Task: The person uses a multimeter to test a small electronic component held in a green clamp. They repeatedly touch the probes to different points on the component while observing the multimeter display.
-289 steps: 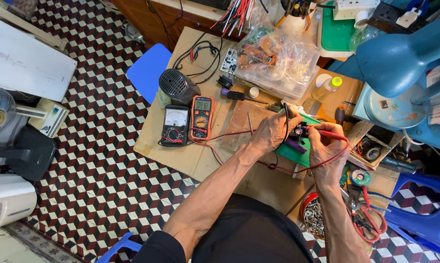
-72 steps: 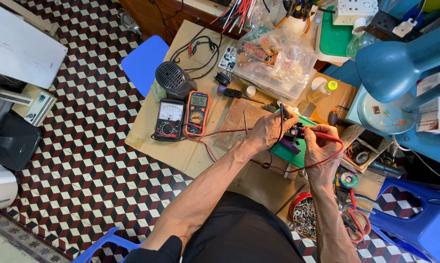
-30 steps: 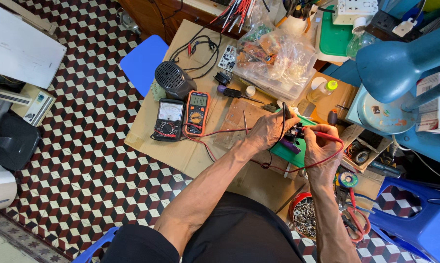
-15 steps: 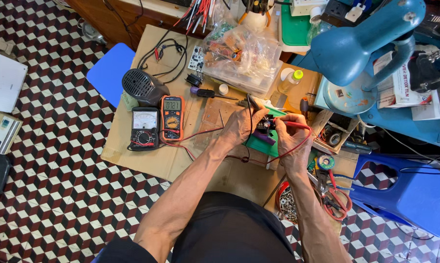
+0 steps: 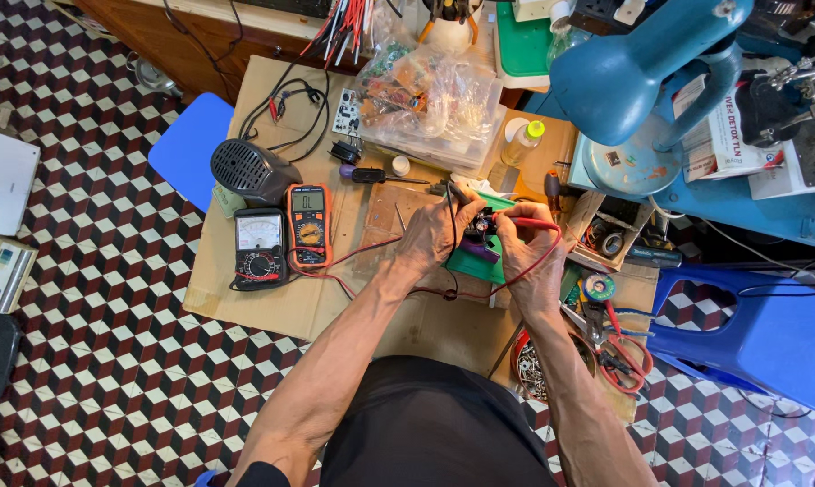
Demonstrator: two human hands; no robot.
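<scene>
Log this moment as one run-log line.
left hand: black probe on green board | right hand: red probe | orange multimeter: on

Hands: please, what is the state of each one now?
Left hand: closed on a black probe.
Right hand: closed on a red probe, over the green circuit board.

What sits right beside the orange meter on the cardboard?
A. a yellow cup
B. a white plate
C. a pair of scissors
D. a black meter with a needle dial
D: the black meter with a needle dial lies just left of the orange meter on the cardboard.
</scene>
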